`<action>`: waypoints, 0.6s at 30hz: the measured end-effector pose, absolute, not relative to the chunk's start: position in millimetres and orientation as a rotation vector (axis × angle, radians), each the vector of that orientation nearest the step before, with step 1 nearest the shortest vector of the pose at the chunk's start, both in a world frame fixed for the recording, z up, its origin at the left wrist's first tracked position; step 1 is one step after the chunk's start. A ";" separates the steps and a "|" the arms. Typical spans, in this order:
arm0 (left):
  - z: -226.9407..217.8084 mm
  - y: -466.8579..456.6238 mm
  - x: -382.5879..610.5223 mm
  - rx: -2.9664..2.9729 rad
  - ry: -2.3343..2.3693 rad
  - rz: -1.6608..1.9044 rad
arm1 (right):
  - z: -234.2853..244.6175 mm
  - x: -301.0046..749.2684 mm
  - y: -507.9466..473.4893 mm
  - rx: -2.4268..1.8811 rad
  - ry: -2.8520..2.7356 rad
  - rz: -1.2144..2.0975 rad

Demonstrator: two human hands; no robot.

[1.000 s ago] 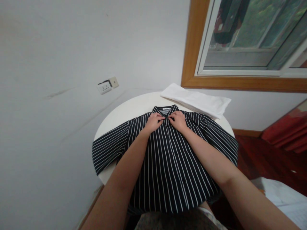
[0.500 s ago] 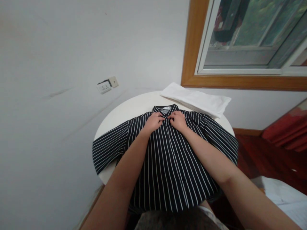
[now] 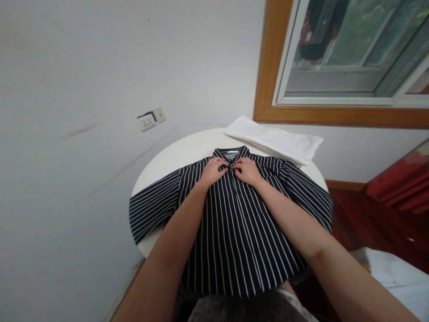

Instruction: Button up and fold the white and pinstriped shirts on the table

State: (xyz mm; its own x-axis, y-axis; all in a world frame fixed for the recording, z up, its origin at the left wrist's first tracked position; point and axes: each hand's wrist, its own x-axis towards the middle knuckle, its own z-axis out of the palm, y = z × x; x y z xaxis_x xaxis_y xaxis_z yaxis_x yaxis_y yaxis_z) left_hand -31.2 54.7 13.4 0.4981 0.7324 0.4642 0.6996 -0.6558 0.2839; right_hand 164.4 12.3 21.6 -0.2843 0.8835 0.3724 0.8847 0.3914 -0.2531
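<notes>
Shifting slightly toward near edge of desk (image 3: 177, 154) is noted in left hand (image 3: 212, 171) and right hand (image 3: 248, 171); fingers (image 3: 221, 161) half-curled, hold unclear; shirt (image 3: 229, 232) still being handled

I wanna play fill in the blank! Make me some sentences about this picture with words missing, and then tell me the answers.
1. The left hand and right hand touch a black shirt patterned with white ____.
2. The flat thing lying on the table near the window is coloured ____.
3. In the picture, the wall socket is to the ____ of the window.

Answers: stripes; white; left
</notes>
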 end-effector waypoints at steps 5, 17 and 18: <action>14.8 53.0 -29.8 2.703 1.228 0.884 | 22.3 165.0 12.9 -1.511 -2.221 -0.020; 15.7 49.9 -22.4 2.732 1.430 0.761 | 13.4 142.0 2.3 -1.794 -2.271 0.128; 16.8 49.1 -21.0 2.730 1.457 0.760 | 10.9 139.9 1.3 -1.811 -2.266 0.130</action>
State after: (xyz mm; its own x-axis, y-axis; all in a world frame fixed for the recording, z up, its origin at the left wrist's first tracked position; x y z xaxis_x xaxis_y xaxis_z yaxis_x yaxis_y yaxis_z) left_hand -21.0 49.1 16.8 0.4684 0.7724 0.4288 0.7940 -0.5810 0.1792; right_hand 139.9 1.3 10.9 -0.2047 0.9703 0.1289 0.9492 0.2290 -0.2160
